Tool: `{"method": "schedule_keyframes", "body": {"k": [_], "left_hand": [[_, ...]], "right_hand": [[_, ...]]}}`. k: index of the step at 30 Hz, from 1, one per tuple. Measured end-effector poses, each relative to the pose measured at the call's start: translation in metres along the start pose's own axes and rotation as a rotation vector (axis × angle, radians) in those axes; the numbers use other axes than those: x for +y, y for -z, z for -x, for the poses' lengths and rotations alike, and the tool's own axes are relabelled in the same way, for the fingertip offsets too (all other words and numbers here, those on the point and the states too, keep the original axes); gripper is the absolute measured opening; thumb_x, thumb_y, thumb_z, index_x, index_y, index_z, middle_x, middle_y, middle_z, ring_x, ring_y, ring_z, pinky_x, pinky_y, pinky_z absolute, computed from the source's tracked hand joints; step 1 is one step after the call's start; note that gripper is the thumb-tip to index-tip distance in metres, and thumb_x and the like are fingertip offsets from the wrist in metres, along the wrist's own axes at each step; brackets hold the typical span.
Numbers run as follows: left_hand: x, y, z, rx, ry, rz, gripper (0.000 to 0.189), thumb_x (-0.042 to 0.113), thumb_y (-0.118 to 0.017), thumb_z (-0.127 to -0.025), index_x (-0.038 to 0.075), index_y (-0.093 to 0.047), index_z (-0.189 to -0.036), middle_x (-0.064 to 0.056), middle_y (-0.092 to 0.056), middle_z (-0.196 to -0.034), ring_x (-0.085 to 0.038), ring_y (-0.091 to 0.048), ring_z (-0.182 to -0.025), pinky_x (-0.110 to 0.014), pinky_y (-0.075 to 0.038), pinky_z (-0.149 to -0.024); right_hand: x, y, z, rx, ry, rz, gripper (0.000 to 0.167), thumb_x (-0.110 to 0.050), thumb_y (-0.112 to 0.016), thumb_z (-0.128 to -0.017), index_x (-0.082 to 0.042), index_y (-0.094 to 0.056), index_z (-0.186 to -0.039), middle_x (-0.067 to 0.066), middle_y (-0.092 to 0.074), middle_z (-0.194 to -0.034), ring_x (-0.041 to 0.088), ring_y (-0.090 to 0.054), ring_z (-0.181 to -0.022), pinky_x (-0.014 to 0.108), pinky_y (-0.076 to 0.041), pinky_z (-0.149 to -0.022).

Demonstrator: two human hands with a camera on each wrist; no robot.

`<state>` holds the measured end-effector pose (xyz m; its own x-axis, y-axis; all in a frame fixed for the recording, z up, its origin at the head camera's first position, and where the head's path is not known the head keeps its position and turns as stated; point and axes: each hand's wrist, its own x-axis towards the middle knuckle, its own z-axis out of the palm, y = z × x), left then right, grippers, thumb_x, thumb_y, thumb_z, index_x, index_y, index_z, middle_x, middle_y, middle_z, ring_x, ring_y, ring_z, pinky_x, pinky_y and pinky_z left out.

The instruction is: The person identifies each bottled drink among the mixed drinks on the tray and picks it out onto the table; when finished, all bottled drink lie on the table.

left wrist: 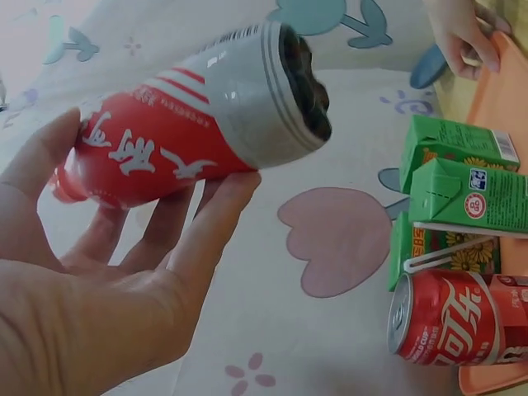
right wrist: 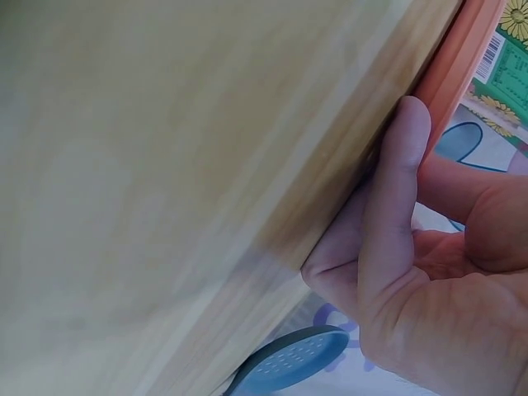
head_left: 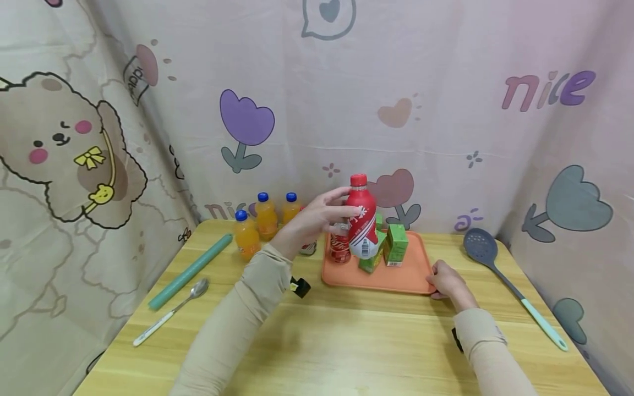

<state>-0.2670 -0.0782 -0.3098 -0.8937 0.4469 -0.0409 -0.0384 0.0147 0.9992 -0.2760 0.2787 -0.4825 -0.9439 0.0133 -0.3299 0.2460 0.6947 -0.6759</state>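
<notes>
My left hand (head_left: 317, 215) holds a red plastic bottle (head_left: 362, 225) with a red cap, raised above the orange tray (head_left: 396, 279). In the left wrist view the thumb and fingers wrap round the bottle's body (left wrist: 157, 148), its dark base facing away from the hand. On the tray stand a red cola can (head_left: 339, 250) and several green drink cartons (head_left: 396, 245), one of them leaning. My right hand (head_left: 449, 280) grips the tray's front right corner; in the right wrist view its fingers and thumb meet at the tray's rim (right wrist: 454, 74).
Left of the tray are several orange drink bottles (head_left: 247, 237) with blue caps and another can (head_left: 308, 248), partly behind my left arm. A green tube (head_left: 190, 272) and a spoon (head_left: 170, 313) lie at the left. A slotted skimmer (head_left: 510, 283) lies at the right. Curtains hang behind.
</notes>
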Motion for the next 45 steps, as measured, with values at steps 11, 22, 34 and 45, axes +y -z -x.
{"method": "schedule_keyframes", "body": {"k": [11,22,34,45], "left_hand": [[-0.003,0.012,0.041,-0.118,0.031,-0.036,0.069,0.019,-0.063,-0.099,0.021,-0.037,-0.164,-0.014,-0.046,-0.161,-0.037,-0.053,-0.141,-0.045,-0.063,-0.098],[-0.015,0.039,0.075,-0.092,0.055,-0.059,0.074,0.017,-0.063,-0.099,0.018,-0.032,-0.166,-0.018,-0.042,-0.162,-0.039,-0.051,-0.142,-0.043,-0.062,-0.102],[-0.045,0.092,0.092,0.11,0.055,-0.114,0.081,0.02,-0.065,-0.099,0.016,-0.024,-0.169,-0.022,-0.034,-0.169,-0.045,-0.039,-0.153,-0.059,-0.048,-0.118],[-0.087,0.131,0.087,0.346,0.012,-0.315,0.068,0.024,-0.076,-0.097,0.019,-0.043,-0.157,-0.02,-0.054,-0.157,-0.04,-0.053,-0.145,-0.057,-0.053,-0.113]], "right_hand": [[-0.001,0.003,0.001,-0.003,0.004,0.011,0.013,-0.006,-0.049,-0.109,-0.001,-0.038,-0.105,0.01,-0.045,-0.086,0.018,-0.058,-0.073,0.028,-0.063,-0.063],[0.0,0.004,0.001,-0.009,0.001,0.015,0.011,-0.006,-0.048,-0.109,-0.001,-0.039,-0.105,0.01,-0.047,-0.085,0.016,-0.058,-0.068,0.029,-0.063,-0.061],[0.0,0.004,0.003,-0.015,0.009,0.016,0.012,-0.006,-0.048,-0.109,0.0,-0.039,-0.106,0.01,-0.048,-0.085,0.016,-0.057,-0.07,0.028,-0.063,-0.063],[-0.005,0.002,0.008,-0.019,0.019,0.025,0.013,-0.006,-0.047,-0.11,0.001,-0.037,-0.107,0.01,-0.046,-0.086,0.015,-0.057,-0.069,0.027,-0.062,-0.061]]}}
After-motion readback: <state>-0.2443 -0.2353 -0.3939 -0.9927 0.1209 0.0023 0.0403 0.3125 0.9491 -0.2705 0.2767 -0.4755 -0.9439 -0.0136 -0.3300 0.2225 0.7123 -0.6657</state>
